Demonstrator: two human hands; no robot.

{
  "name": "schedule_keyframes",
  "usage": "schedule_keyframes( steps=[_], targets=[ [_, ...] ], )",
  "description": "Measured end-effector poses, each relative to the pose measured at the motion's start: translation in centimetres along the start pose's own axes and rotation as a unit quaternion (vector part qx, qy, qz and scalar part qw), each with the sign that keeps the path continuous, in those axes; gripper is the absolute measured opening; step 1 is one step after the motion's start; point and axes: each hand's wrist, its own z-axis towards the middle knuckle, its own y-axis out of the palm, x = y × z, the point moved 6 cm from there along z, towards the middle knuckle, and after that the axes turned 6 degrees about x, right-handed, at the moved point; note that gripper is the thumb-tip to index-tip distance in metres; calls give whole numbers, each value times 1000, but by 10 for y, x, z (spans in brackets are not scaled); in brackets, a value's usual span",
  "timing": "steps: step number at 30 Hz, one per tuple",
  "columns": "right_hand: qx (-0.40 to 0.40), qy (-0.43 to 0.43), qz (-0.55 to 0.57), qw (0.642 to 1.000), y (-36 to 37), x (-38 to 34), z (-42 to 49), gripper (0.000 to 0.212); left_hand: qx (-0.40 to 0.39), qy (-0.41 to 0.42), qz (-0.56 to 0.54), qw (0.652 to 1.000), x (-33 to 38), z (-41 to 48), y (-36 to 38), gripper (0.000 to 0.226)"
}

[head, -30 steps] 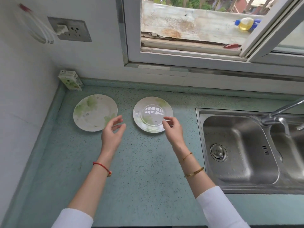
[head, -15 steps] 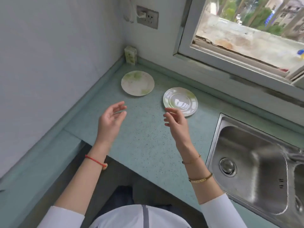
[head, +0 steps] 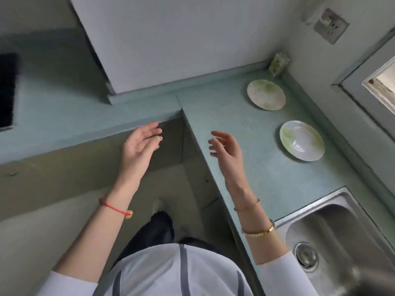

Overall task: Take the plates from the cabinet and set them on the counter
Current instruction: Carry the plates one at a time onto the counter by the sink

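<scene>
Two white plates with green patterns lie flat on the teal counter (head: 252, 146): the far plate (head: 266, 94) near the corner and the near plate (head: 302, 140) closer to the sink. My left hand (head: 140, 145) hangs in the air in front of the cabinet fronts below the counter, palm up, fingers relaxed and empty. My right hand (head: 226, 148) hovers over the counter's front edge, fingers loosely spread, holding nothing. Both hands are well clear of the plates. No open cabinet shows.
A steel sink (head: 333, 238) is set in the counter at the lower right. A small green carton (head: 278, 62) stands in the corner under a wall socket (head: 330, 25). A window frame (head: 376, 82) runs along the right. The counter turns left in an L; a dark cooktop (head: 7, 90) sits at far left.
The view has swung left and down, away from the window. Both hands have drawn back from the plates toward the counter's inner corner; the plates stay where they lay.
</scene>
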Motion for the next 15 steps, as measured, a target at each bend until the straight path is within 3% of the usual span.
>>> schedule_keyframes(
  steps=[8, 15],
  targets=[
    [-236, -18, -32, 971, 147, 3, -93, 18, 232, -2, -1, 973, 0, -108, -176, 33],
    [-410, -40, -82, 907, 266, 8, -220, 18, 422, -4, -14, 906, -10, -231, -313, 31]
  ],
)
